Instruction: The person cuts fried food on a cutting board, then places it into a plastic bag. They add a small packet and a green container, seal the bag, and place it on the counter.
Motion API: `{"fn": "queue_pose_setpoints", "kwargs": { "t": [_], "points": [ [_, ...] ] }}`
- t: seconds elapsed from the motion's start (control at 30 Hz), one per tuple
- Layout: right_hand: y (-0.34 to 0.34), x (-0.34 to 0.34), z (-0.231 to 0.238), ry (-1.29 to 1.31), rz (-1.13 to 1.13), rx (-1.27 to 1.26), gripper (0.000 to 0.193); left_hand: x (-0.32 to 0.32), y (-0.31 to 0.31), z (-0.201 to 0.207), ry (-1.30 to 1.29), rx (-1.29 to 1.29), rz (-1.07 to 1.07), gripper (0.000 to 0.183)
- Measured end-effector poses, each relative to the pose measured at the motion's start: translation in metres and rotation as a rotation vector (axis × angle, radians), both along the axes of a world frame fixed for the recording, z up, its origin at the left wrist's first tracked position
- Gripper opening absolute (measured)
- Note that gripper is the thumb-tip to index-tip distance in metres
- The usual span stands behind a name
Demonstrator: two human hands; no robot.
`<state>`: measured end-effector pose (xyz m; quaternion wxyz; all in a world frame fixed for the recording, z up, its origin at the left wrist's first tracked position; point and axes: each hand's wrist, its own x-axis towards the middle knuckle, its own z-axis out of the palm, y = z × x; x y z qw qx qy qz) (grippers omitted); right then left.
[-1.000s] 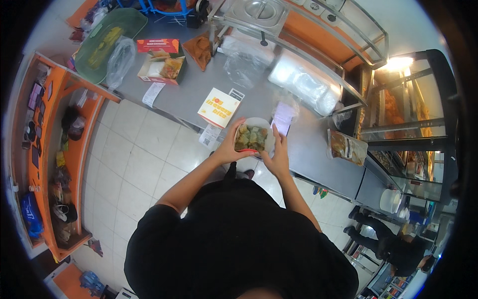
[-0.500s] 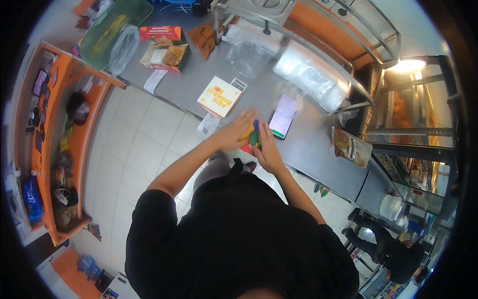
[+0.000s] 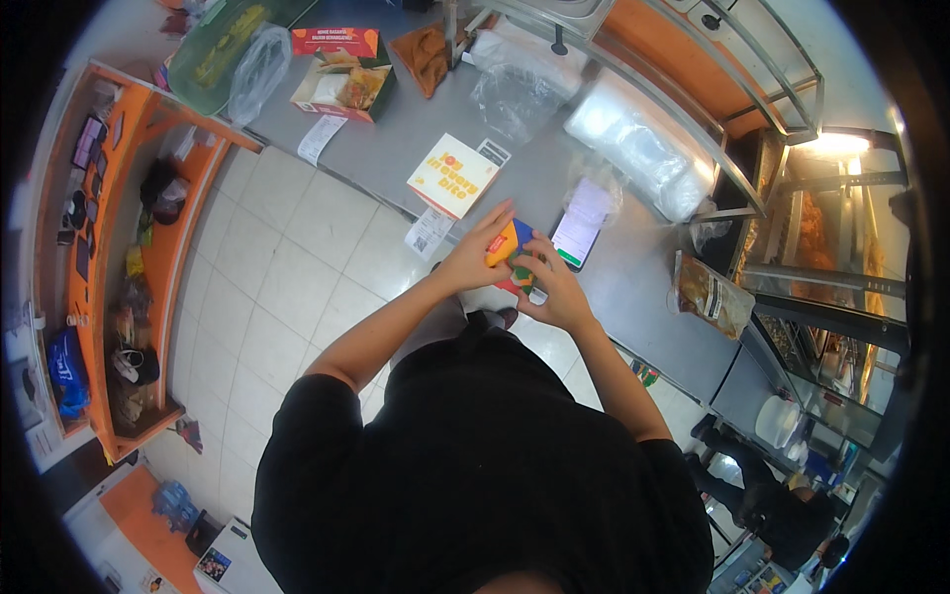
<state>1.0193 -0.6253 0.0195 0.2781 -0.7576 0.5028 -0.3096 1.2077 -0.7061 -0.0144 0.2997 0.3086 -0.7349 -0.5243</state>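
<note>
Over the counter's front edge, a small folded carton [image 3: 509, 241] in yellow, blue, green and red is between my two hands. My left hand [image 3: 475, 259] grips its left side, with the fingers along the yellow panel. Bent fingers of my right hand [image 3: 556, 289] press the green and blue parts from the right. Just beyond my left hand stands a closed white box [image 3: 453, 176] with yellow lettering. A phone [image 3: 577, 226] with a lit screen lies beyond my right hand. One printed slip [image 3: 429, 233] hangs past the counter edge beside the box.
The grey counter [image 3: 633, 297] also bears an open food box [image 3: 341, 87], a brown cloth [image 3: 424, 57], clear plastic bags [image 3: 638, 144] and a bagged brown packet [image 3: 711, 295]. A lit display case [image 3: 816, 238] stands right, orange shelving [image 3: 129, 282] left. Another person [image 3: 787, 510] is at lower right.
My right fingers have bent and shifted around the carton, and more of its yellow and blue panels shows. The view has moved slightly, so the counter things sit further right.
</note>
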Motion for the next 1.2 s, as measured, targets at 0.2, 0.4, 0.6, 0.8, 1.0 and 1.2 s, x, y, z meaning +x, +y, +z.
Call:
{"fn": "queue_pose_setpoints", "kwargs": {
  "t": [0.2,0.4,0.6,0.8,1.0,1.2],
  "points": [
    [-0.001,0.001,0.001,0.008,-0.002,-0.002,0.050,-0.002,0.001,0.002,0.002,-0.005,-0.003,0.080],
    [-0.004,0.005,-0.001,-0.071,-0.098,0.060,0.042,0.003,-0.007,0.008,-0.124,-0.141,-0.122,0.056],
    [-0.043,-0.021,-0.006,-0.077,-0.061,0.440,0.026,-0.009,-0.031,-0.003,-0.141,-0.407,-0.166,0.014],
    [-0.064,-0.026,-0.021,-0.516,-0.096,0.924,0.015,-0.020,-0.035,-0.012,-0.135,-0.406,-0.192,0.007],
    [-0.057,-0.018,-0.014,-0.396,-0.136,0.729,0.018,-0.015,-0.032,-0.009,-0.063,-0.334,-0.215,0.007],
    [-0.061,-0.026,-0.003,-0.303,0.071,0.802,0.023,-0.017,-0.031,-0.015,-0.023,-0.283,-0.162,0.007]
  ]
}}
